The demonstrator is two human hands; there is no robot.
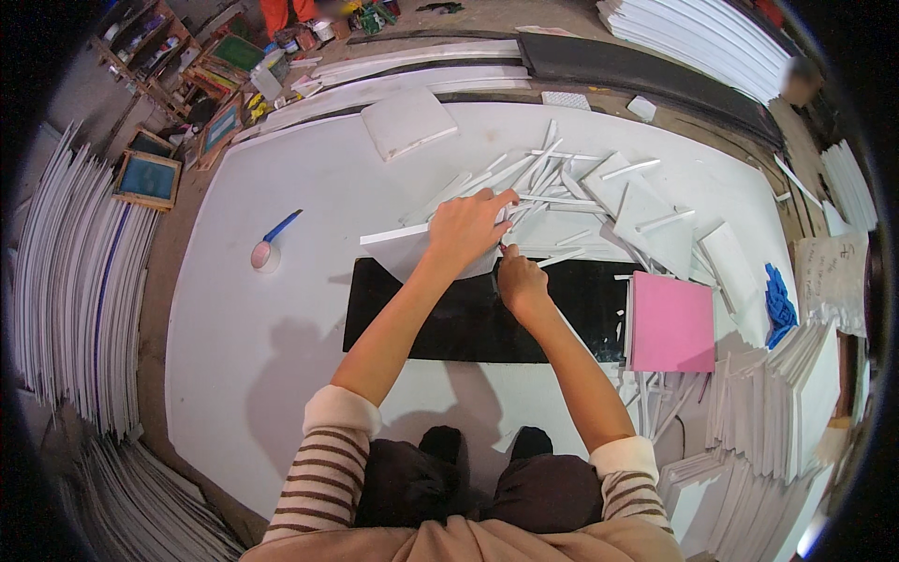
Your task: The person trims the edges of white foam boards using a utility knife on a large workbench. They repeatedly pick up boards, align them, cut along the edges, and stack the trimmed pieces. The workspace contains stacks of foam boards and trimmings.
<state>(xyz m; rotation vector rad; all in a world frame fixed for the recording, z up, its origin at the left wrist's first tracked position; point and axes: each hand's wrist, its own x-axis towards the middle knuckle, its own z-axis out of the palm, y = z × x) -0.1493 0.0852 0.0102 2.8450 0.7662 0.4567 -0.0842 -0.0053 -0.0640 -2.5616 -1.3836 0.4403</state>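
My left hand (466, 231) grips a white foam-like board (398, 251), which stands tilted on edge over a black mat (412, 323). Its fingers are bent over the board's right end. Close below them, my right hand (523, 283) is closed around something slim, with a small reddish tip showing; the rest is hidden in the fist. A heap of cut white strips (538, 178) lies just beyond both hands. To the right, a square pink sheet (672, 323) rests on a stack of white boards at the mat's edge.
A blue-handled tool in a round pale cup (266, 256) sits on the left of the white work surface (215, 347). A square white slab (409, 122) lies at the back. Stacks of white boards (80, 290) flank the surface; a blue crumpled cloth (779, 307) is at the right.
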